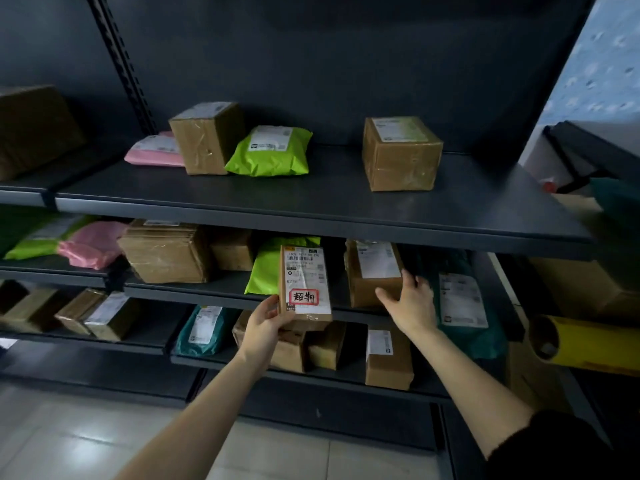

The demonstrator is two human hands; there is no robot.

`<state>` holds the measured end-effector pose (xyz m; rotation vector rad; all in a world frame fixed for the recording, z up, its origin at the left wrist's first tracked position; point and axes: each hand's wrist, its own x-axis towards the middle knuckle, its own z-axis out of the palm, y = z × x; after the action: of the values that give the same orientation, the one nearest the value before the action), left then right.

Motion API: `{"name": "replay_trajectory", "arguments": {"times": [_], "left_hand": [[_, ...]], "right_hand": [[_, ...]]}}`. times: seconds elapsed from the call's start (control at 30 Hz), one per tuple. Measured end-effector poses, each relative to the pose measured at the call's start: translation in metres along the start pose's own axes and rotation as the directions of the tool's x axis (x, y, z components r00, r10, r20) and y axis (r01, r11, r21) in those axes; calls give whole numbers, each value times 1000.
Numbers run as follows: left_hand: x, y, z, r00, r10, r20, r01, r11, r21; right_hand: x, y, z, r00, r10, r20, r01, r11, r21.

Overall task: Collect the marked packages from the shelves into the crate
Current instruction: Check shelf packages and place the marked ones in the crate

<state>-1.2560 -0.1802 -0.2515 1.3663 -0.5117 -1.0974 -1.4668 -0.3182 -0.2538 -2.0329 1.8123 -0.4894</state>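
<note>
My left hand (265,322) grips a small brown carton (304,284) by its lower left corner and holds it upright in front of the middle shelf; a red-bordered sticker with handwritten characters sits on its white label. My right hand (410,299) lies with spread fingers against the right side of another brown carton (372,273) standing on the middle shelf (194,291). No crate is in view.
The top shelf (311,199) carries two brown cartons, a green mailer (272,152) and a pink mailer. Cartons and mailers crowd the middle and lower shelves, with a teal mailer (462,303) beside my right hand. A yellow roll (585,342) lies at right. Tiled floor below.
</note>
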Motion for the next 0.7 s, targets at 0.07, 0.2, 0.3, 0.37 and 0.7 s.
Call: {"name": "replay_trajectory", "arguments": {"times": [0.07,0.2,0.3,0.37,0.7], "left_hand": [[0,-4,-6,1000,-1,6,1,1000,12],[0,-14,-17,1000,-2,3,2,1000,15],[1,-15,-23,1000,3,-11,-3,1000,13],[3,-16,-26,1000,7,-19,-7,1000,18],[1,-4,-36,998,39,-59,-38,999,3]], "right_hand": [[8,-15,7,1000,18,14,-17,995,-98],[25,-37,19,991,95,93,-75,976,-204],[26,-41,27,995,95,5,-91,970,-223],[19,-39,31,996,69,-49,-77,976,-205],[0,-39,28,995,-69,-68,57,985,-162]]}}
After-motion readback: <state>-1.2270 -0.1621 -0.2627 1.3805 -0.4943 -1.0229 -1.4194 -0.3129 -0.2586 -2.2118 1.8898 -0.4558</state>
